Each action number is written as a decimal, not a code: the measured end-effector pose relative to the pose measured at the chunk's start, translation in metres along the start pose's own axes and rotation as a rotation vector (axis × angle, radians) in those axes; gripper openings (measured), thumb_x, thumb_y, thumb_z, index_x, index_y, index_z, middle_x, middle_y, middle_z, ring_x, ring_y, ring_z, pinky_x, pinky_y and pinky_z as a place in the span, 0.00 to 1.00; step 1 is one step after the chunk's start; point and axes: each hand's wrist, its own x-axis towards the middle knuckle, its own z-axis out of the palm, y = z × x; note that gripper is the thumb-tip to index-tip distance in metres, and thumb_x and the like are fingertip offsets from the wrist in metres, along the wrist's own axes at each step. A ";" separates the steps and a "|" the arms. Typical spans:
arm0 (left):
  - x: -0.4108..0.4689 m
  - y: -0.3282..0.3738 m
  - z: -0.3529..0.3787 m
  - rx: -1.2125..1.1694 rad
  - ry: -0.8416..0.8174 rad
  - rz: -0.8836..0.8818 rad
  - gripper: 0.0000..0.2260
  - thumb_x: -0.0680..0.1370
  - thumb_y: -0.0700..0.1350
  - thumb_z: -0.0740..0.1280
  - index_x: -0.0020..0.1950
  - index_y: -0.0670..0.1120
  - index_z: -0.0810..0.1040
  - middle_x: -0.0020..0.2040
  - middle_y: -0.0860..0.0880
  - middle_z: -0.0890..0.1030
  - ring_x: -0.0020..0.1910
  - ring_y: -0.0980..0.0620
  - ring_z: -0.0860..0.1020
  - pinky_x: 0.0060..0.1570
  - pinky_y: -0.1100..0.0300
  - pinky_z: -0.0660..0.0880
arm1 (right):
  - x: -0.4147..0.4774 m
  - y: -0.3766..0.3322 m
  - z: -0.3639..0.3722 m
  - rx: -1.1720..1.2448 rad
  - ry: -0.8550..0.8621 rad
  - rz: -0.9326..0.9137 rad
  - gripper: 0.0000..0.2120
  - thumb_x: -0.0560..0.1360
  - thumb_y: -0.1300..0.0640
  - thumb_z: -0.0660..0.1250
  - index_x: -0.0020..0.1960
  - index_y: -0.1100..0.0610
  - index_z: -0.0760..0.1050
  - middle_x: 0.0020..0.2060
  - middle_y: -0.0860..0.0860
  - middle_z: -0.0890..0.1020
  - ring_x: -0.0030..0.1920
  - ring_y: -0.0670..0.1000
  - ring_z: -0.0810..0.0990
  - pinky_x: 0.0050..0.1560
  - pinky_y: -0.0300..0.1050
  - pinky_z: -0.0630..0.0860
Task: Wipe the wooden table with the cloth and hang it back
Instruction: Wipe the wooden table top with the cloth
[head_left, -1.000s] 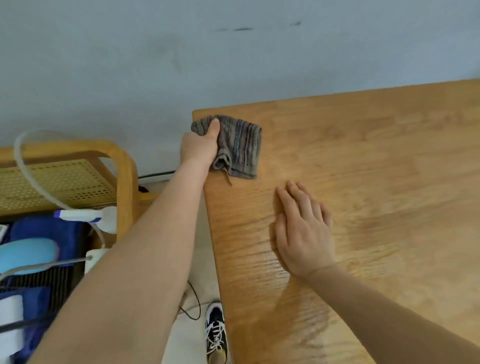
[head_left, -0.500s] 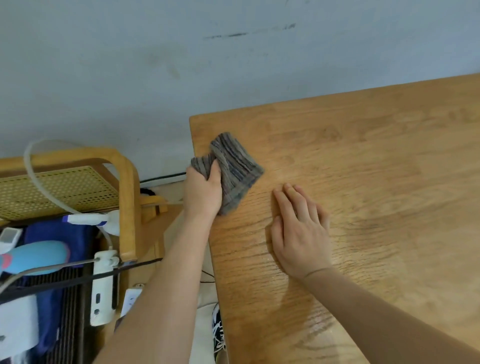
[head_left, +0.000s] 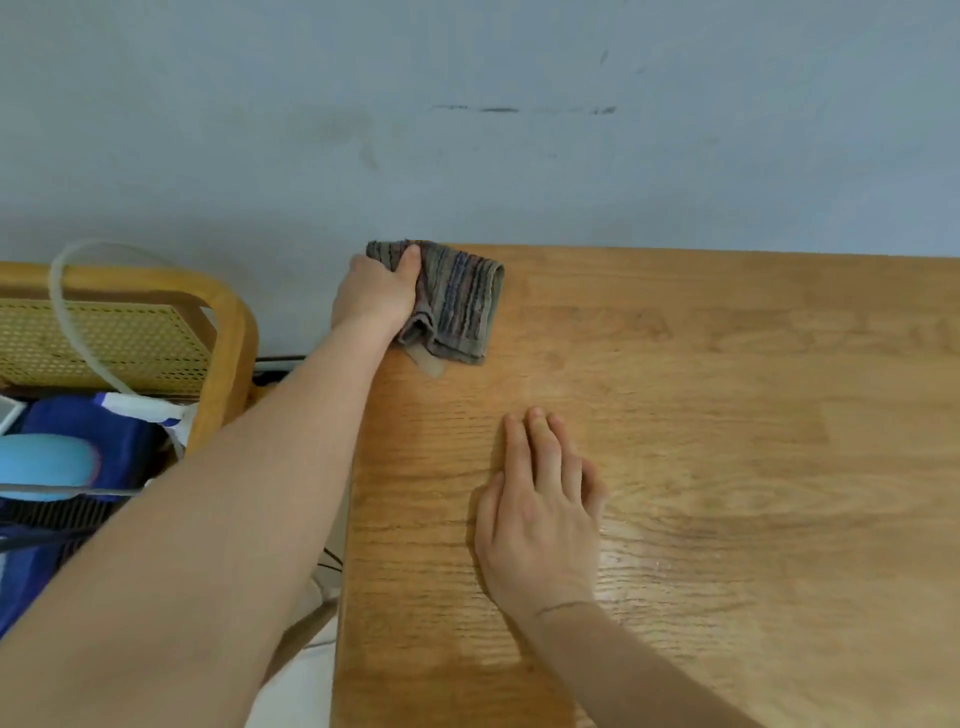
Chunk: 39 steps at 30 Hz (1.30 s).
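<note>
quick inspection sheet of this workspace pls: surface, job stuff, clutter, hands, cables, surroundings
surface: wooden table, bare grain; a shiny, possibly damp patch beside the right hand.
job's things: striped grey cloth, folded, on the table's far left corner.
clutter: blue fabric and a light blue object, off the table to its left.
hands: left hand grips the cloth; right hand lies flat on the table, fingers straight, apart from the cloth.
cables: dark cable at the wall's foot; pale hose looping over the wooden frame.
surroundings: grey-blue wall with dark scuffs; the frame has a cane panel.
</note>
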 end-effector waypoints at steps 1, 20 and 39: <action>-0.002 0.004 0.001 0.082 0.039 0.050 0.28 0.80 0.60 0.54 0.68 0.39 0.65 0.64 0.39 0.74 0.62 0.38 0.73 0.53 0.50 0.70 | 0.002 0.000 0.001 0.003 -0.004 0.002 0.27 0.78 0.49 0.50 0.74 0.56 0.65 0.72 0.54 0.69 0.75 0.54 0.62 0.69 0.55 0.57; -0.116 -0.015 -0.005 -0.171 0.050 0.505 0.16 0.80 0.49 0.61 0.68 0.51 0.72 0.67 0.53 0.73 0.68 0.54 0.68 0.68 0.57 0.63 | -0.005 0.005 -0.003 0.346 0.162 0.020 0.17 0.73 0.49 0.58 0.52 0.52 0.81 0.54 0.49 0.79 0.59 0.52 0.74 0.61 0.51 0.65; -0.138 -0.053 0.027 0.514 0.225 0.473 0.24 0.81 0.50 0.49 0.75 0.42 0.63 0.75 0.44 0.66 0.75 0.47 0.61 0.74 0.50 0.58 | 0.200 -0.037 -0.023 0.067 -0.205 -0.522 0.24 0.81 0.50 0.56 0.76 0.50 0.61 0.73 0.50 0.64 0.72 0.56 0.61 0.66 0.60 0.67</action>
